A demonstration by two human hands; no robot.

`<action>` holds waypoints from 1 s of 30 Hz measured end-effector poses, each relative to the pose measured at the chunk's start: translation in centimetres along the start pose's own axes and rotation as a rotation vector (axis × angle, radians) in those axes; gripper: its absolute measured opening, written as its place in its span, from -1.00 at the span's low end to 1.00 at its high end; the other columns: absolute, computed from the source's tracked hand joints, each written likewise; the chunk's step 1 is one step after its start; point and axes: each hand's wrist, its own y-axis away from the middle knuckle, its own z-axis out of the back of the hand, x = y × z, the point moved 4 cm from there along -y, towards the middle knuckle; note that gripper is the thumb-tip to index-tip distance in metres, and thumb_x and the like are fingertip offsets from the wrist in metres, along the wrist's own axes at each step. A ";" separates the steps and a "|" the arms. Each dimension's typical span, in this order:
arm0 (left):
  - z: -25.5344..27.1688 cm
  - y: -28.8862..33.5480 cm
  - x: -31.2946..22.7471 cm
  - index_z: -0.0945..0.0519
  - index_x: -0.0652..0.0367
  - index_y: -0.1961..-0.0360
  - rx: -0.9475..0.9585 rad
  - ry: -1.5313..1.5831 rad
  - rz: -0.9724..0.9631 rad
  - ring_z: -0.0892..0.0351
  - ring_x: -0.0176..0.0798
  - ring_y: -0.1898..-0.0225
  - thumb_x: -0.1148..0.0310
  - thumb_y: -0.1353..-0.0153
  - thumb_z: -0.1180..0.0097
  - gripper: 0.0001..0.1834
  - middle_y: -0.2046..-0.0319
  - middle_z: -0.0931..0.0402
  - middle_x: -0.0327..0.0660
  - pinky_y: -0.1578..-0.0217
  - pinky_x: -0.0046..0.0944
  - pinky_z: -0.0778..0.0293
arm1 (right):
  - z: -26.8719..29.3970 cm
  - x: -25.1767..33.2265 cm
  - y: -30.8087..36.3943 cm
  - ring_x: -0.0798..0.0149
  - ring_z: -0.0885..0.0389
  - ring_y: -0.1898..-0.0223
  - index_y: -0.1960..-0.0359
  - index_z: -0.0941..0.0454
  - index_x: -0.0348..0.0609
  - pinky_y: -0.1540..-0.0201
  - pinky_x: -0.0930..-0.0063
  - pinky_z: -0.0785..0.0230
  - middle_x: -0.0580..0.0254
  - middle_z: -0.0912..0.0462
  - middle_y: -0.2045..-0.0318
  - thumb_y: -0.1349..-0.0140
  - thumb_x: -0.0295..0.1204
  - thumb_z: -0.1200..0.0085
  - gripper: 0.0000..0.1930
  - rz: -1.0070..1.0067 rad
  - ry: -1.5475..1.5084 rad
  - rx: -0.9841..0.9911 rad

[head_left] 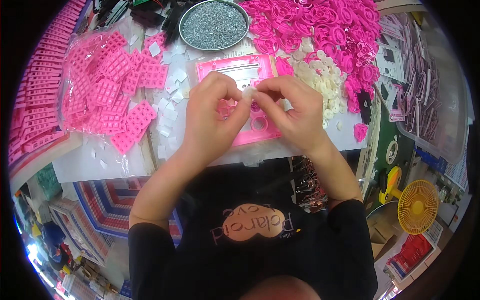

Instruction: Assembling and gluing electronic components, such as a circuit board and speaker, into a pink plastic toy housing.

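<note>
My left hand [212,117] and my right hand [297,112] meet over a pink plastic housing [267,131]. Thumbs and forefingers of both are pinched together on a small whitish piece [248,92]; its exact kind is too small and covered to tell. Beneath them the housing lies flat on the work table, partly hidden by my fingers, with a slotted panel near its far edge and a round ring near its close edge. Just right of it, a heap of cream-white plastic discs [320,75] spreads beside my right hand.
A round metal bowl [214,49] full of screws stands at the back. Pink rubber keypads [115,70] spill from a clear bag on the left, near scattered white paper squares [167,117]. Pink plastic rings [320,25] pile up back right. A yellow fan [418,206] stands lower right.
</note>
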 end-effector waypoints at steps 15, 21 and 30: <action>-0.2 2.4 1.1 -0.61 0.12 0.05 0.372 -0.617 -0.245 -0.45 -0.05 -0.25 0.34 -0.11 -0.31 -0.64 -0.06 -0.54 -0.17 -0.29 0.13 -0.22 | -1.6 -0.9 0.7 0.01 -0.49 0.11 0.38 -0.65 -0.19 0.08 0.22 -0.47 0.19 -0.57 0.21 -0.01 -0.54 -0.30 -0.87 0.172 0.523 0.255; -0.2 2.5 1.3 -0.60 0.12 0.04 0.373 -0.602 -0.223 -0.44 -0.03 -0.25 0.33 -0.09 -0.32 -0.62 -0.06 -0.53 -0.15 -0.30 0.12 -0.21 | -2.2 -0.8 0.6 -0.02 -0.49 0.14 0.37 -0.64 -0.26 0.10 0.16 -0.45 0.12 -0.56 0.21 0.00 -0.55 -0.27 -0.87 0.120 0.600 0.238; 1.8 -1.4 1.5 -0.63 0.18 0.09 0.173 -0.398 -0.268 -0.57 0.03 -0.03 0.37 -0.16 -0.27 -0.71 0.08 -0.60 -0.09 -0.07 -0.02 -0.46 | -2.2 -1.5 1.0 -0.03 -0.41 0.21 0.41 -0.53 -0.22 0.12 0.16 -0.34 0.11 -0.54 0.28 -0.02 -0.56 -0.27 -0.85 -0.049 0.513 0.244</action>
